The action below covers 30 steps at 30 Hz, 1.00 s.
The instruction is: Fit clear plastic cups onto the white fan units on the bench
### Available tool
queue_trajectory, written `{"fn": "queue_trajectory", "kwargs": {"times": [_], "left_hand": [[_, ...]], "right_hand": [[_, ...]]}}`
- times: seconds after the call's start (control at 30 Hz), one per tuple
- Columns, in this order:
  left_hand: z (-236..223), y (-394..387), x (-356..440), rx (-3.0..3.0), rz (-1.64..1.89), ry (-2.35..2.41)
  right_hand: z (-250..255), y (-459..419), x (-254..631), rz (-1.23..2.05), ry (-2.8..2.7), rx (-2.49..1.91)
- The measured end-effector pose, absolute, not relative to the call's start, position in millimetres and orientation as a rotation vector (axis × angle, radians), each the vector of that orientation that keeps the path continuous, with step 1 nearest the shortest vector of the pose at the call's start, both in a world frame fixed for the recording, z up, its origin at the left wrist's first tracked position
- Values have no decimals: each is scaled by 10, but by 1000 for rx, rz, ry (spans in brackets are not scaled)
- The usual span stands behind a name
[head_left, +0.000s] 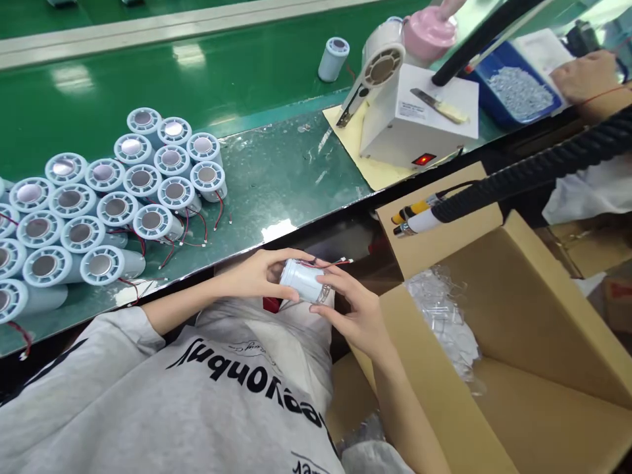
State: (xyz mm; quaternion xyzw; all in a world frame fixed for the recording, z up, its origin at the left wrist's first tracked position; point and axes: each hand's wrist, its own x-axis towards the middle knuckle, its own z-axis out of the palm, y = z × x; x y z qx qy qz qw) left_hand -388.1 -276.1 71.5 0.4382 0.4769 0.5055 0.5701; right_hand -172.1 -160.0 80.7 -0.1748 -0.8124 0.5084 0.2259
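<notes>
Between my two hands, above my lap, lies a light blue cylinder (302, 280) with thin red and black wires (332, 264) ending in a small white plug. My left hand (264, 273) is wrapped round its left end, thumb along the near side. The fingers and thumb of my right hand (353, 306) grip the other end, where something clear and shiny shows; I cannot tell what it is. On the bench to the left stand many similar blue cylinders (141, 179) in rows, their wires trailing.
A white box (419, 122) with a lit red switch stands on the bench, a knife on top. An open carton (444, 388) with clear plastic pieces (439, 316) is at my right. A black hose (533, 171) crosses above it. A co-worker's hand (585, 76) is near a blue tray (523, 112).
</notes>
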Motion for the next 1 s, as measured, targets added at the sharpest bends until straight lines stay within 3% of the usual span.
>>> {"fn": "queue_trajectory", "kwargs": {"times": [0.37,1.0], "left_hand": [[821,-2706,-3715,1440,1200,1139],[959,-2713,-3270,1384,1213,1311]], "right_hand": [[881,-1508,-1450,1905,-1934,-648],[880,-1202,-1327,2430,-1715,-813]]}}
